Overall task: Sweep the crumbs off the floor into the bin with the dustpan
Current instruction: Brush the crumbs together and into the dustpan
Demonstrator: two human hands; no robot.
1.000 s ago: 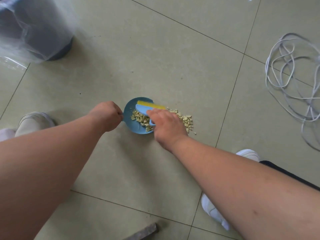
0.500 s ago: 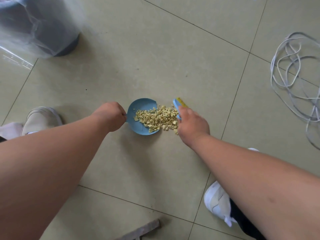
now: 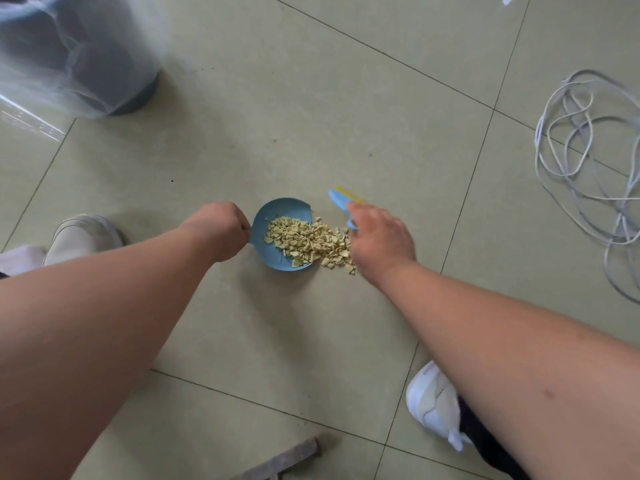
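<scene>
We hold the small blue dustpan with our left hand, whose fingers are curled tightly around its handle; the handle itself is fully hidden inside the fist. The pan lies on the floor with its open edge toward the right. Our right hand grips a little blue brush with a yellow strip, just beside the right end of the crumbs.

The crumbs are a loose pile of pale, dry pieces, partly inside the pan and partly on the tile in front of its edge. We judge them to be very light and hard, so they will roll and jump easily if the brush moves fast. The pan looks like thin stiff plastic, light also when loaded. The handle seems the right place to hold it, and we think it must stay level when lifted, because the front has no wall and the pieces can slide out.

The bin stands well apart at the upper left, covered with a clear bag. Its top is cut off by the frame, so we cannot see the opening. The bristles of the brush are behind our right hand. Under our forearms the floor is hidden, and we cannot tell if crumbs lie there.
</scene>
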